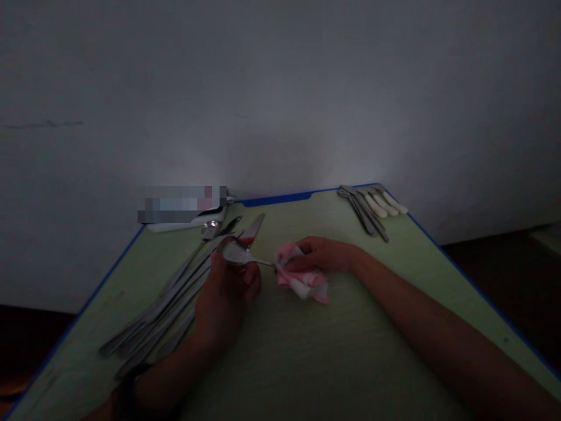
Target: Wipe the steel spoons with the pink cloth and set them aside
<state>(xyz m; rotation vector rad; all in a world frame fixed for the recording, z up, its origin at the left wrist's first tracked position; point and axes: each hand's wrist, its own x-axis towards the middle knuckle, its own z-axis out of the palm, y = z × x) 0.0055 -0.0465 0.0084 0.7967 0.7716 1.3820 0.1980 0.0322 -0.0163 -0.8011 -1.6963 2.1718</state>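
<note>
My left hand (225,292) grips a metal serving spoon (236,252) by its wide bowl, the fingers curled round the rim. Its thin handle points right, into a pink and white cloth (302,278). My right hand (322,254) is closed on that cloth, which wraps the handle and hides its far end. Both hands are above the middle of the table. To the left of and partly behind my left hand lie several long metal utensils (175,292), among them a ladle (210,229) and a knife (254,227) with a red patch near its blade.
A light green table (333,356) with a blue edge stands against a grey wall (280,99). At its back right corner rest several utensils (362,213) and white-handled pieces (385,204). A blurred-out white object (186,213) is at the back left corner.
</note>
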